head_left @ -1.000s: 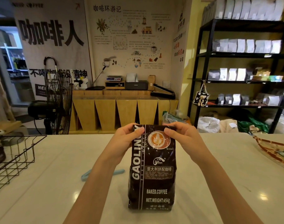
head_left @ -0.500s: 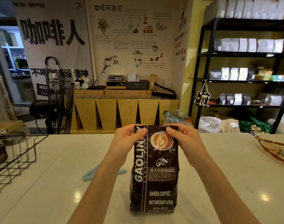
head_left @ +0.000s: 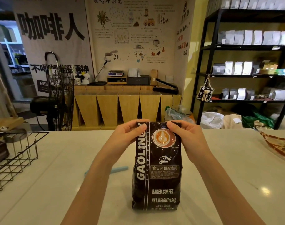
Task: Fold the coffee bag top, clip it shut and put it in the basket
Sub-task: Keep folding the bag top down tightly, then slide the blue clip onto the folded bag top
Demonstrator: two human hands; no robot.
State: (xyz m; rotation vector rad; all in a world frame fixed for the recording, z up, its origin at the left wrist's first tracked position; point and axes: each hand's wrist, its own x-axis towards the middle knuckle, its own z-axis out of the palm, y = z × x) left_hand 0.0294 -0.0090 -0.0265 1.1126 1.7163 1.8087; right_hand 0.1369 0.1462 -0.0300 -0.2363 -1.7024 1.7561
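Since the earlier frame, the top of the coffee bag (head_left: 156,168) is being rolled lower. The bag, upright on the counter (head_left: 227,168), is being pinched by the left hand (head_left: 127,135) and right hand (head_left: 185,135); the fold should be creased evenly.

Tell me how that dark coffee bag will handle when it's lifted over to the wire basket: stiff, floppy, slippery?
The coffee bag stands upright unaided and looks full, so probably firm-bodied and fairly heavy for its size. Its glossy film catches reflections, so it may be slippery. The top looks pliable where the left hand and right hand pinch it; lifted there alone, it might sag.
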